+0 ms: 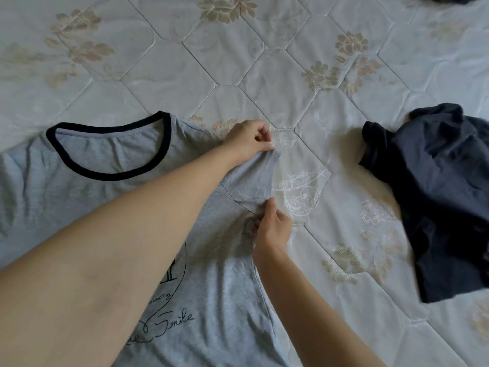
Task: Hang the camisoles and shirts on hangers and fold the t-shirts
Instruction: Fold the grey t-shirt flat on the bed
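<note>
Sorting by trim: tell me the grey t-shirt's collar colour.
Black collar, head view.

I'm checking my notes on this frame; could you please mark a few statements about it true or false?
1. The grey t-shirt lies face up on the mattress. True.
2. Both hands pinch its sleeve. True: left hand at the top, right hand below.
3. The t-shirt's collar is white. False: it is black.
4. The dark garment is neatly folded. False: it lies crumpled.
5. The dark garment touches the t-shirt. False: they lie apart.
</note>
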Motion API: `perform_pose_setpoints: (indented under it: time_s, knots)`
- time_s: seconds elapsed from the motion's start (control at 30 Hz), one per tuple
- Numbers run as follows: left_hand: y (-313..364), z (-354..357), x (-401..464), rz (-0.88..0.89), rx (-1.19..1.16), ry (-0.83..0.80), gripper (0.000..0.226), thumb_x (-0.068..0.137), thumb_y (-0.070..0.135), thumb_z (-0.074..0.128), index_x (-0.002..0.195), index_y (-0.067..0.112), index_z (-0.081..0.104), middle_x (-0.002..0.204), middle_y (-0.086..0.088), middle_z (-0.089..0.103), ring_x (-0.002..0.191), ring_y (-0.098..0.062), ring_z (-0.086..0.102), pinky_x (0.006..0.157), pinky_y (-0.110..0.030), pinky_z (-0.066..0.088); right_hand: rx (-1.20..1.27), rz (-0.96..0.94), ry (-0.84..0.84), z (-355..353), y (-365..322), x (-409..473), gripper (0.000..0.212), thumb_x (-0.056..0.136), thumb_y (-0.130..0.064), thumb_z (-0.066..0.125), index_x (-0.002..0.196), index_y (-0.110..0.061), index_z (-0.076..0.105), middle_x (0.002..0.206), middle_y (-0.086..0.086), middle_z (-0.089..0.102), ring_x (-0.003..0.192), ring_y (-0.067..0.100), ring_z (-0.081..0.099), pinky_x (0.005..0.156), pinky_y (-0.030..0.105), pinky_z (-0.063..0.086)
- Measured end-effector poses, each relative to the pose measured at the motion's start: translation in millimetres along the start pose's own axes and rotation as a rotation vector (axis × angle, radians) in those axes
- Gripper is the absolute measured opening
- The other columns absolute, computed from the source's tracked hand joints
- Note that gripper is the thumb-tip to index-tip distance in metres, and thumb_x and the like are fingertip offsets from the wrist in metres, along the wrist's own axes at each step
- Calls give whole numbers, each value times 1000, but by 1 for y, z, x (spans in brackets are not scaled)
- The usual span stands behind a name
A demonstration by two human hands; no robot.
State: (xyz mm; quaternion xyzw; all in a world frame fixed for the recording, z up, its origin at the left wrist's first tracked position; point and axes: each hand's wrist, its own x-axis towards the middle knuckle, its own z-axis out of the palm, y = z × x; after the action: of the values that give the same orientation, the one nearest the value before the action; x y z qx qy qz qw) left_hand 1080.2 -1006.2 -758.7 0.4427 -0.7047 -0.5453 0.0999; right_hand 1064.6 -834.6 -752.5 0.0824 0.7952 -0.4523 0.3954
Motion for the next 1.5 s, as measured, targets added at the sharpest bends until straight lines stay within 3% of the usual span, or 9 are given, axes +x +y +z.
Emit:
perform_pose_setpoints:
  time_s: [0.27, 0.43, 0.6, 0.73, 0.9, 1.1, 1.23, 1.37, 1.5]
  knots:
    - [22, -34, -1, -227, 295, -393, 73, 72, 31, 85, 133, 25, 44, 126, 6, 49, 112, -19, 51, 69, -33, 53, -201, -151, -118, -2, 7, -10, 48, 66, -50, 85, 58, -22, 47, 49, -13, 46, 49, 10, 44, 58, 33, 40]
    - [21, -27, -1, -145, 547, -378, 46, 75, 3, 79, 114, 15, 59, 105, -3, 56, 90, -23, 57, 69, -35, 53, -293, -218, -72, 1, 13, -12, 24, 71, -22, 80, 73, -21, 56, 66, -9, 60, 63, 15, 58, 66, 37, 50]
    - [-1, -32, -9, -19, 159, -219, 25, 75, -4, 75, 62, 11, 59, 55, 13, 50, 54, 0, 44, 53, -18, 36, -369, -363, 7, 2, 20, -10, 13, 81, -14, 66, 82, -14, 53, 80, 0, 63, 77, 21, 60, 68, 37, 44]
    - [-21, -48, -35, -55, -136, -97, 36, 76, -20, 63, 63, 13, 72, 69, 2, 59, 61, -2, 53, 60, -18, 46, -655, -795, 76, 1, 35, -7, 21, 78, 3, 56, 88, -15, 60, 94, 0, 60, 79, 23, 57, 56, 31, 30]
    - [-62, -72, -68, -62, 9, 118, 66, 69, -27, 43, 43, 30, 64, 104, 10, 57, 105, -8, 53, 86, -14, 39, -925, -1150, 125, -2, 46, -5, 36, 65, 14, 66, 88, -13, 66, 96, 6, 62, 75, 29, 60, 48, 29, 34]
    - [-75, -79, -88, -206, -138, 345, 36, 83, -13, 54, 67, 19, 52, 92, -2, 62, 77, -13, 61, 74, -19, 50, -713, -1004, 120, -3, 46, -20, 36, 67, 6, 57, 99, -9, 58, 98, 4, 57, 89, 20, 50, 74, 26, 38]
    - [-51, -82, -86, -386, -348, 252, 12, 98, 19, 53, 94, 10, 60, 88, -10, 68, 75, -17, 69, 63, -22, 55, -627, -790, 3, -15, 40, -46, 7, 89, -17, 48, 87, -16, 54, 84, -7, 52, 76, 11, 46, 69, 25, 34]
    - [-42, -80, -75, -441, -204, 127, 50, 83, 54, 68, 97, 6, 65, 96, -10, 70, 90, -24, 69, 79, -33, 56, -446, -252, -102, -9, 31, -60, 42, 95, -41, 54, 69, -9, 64, 65, 8, 66, 62, 18, 62, 64, 39, 51]
    - [-33, -68, -62, -500, 109, 137, 95, 70, 71, 69, 133, 1, 53, 136, -16, 55, 121, -30, 55, 91, -35, 46, 72, 283, -102, 5, 11, -58, 44, 89, -42, 69, 89, 2, 71, 71, 13, 68, 63, 22, 64, 53, 26, 51]
